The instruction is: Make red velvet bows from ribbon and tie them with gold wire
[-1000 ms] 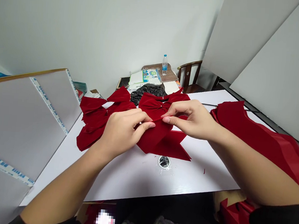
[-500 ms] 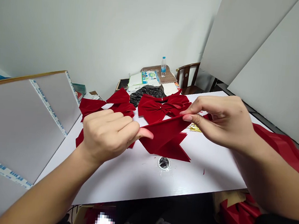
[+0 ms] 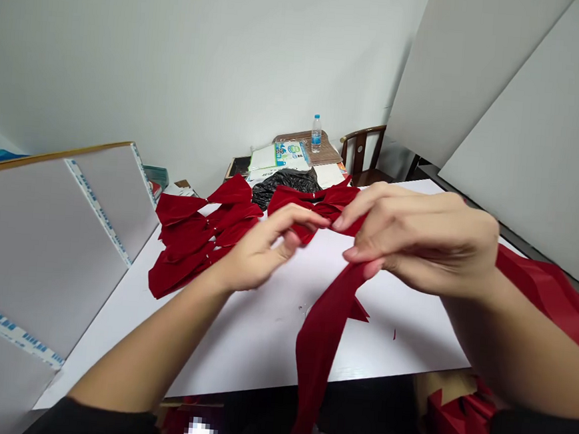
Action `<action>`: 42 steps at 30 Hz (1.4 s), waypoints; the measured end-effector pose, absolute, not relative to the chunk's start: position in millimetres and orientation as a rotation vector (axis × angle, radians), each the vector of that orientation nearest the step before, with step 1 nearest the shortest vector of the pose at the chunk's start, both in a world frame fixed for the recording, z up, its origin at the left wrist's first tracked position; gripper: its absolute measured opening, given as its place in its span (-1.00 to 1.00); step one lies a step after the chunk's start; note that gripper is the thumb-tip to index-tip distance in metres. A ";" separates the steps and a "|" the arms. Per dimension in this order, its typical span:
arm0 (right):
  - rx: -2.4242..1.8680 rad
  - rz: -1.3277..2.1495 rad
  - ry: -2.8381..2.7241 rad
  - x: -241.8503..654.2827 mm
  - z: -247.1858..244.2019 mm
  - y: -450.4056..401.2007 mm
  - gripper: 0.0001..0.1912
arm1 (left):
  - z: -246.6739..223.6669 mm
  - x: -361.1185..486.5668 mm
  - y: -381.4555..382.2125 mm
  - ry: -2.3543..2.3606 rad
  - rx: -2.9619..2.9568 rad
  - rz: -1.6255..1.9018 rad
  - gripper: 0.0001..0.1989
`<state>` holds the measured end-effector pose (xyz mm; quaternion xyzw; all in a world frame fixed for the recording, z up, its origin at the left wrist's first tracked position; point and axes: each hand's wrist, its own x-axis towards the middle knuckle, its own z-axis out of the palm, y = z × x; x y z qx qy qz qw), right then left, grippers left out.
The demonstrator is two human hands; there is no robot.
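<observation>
My right hand [image 3: 413,237] pinches a dark red velvety ribbon [image 3: 324,340] over the table; one length hangs from the fingers past the table's front edge. My left hand [image 3: 264,245] is open, its thumb apart from the stretched fingers. Its fingertips reach close to my right forefinger; whether they touch is blurred. Behind the hands lie red bows [image 3: 300,203], partly hidden by them. More red bows [image 3: 187,242] lie overlapped at the left of the table. Under the held ribbon, a pointed red ribbon end [image 3: 359,311] shows.
The white table [image 3: 239,347] has a red scrap on it. Behind it are a black plastic bag [image 3: 287,182], a water bottle [image 3: 316,135] and a wooden chair [image 3: 362,149]. White panels [image 3: 37,237] stand at left. Long red ribbons [image 3: 545,284] lie at right; more red fabric [image 3: 467,418] sits below.
My left hand has let go of the stretched ribbon and opened, moving toward my right fingers. The ribbon now hangs down from my right hand, and the left bows are more visible.
</observation>
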<state>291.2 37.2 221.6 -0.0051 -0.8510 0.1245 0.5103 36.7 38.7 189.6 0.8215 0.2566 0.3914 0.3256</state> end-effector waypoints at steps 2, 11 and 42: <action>-0.089 0.385 -2.065 281.3 222.6 37.6 -0.82 | 184.5 56.3 43.3 0.554 2.112 0.952 -0.50; -0.184 0.683 -1.849 284.9 215.2 52.1 -0.58 | 170.3 92.6 38.5 0.481 1.811 0.918 -0.41; -0.391 0.886 -2.531 349.4 204.9 52.4 -0.66 | 256.1 10.7 6.3 1.161 2.833 0.664 -0.80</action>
